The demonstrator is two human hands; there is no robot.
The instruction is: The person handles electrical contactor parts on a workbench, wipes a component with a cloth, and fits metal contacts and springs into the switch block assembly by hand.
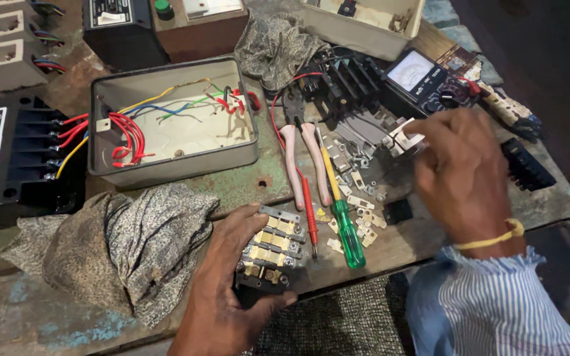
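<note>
At lower centre of the frame a brass-contact terminal block (268, 247) is being gripped by the left hand (222, 296) against the counter (54, 316), while a small pale part (407, 140) at right of centre is being pinched by the right hand (466, 175) fingers, seemingly for careful fitting.

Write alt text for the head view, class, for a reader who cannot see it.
The left hand grips a terminal block with brass contacts, while the right hand picks among small metal parts on a workbench, near pliers and a green-handled screwdriver.

Green-handled screwdriver (348, 227), blue-striped sleeve (489, 303)
</note>
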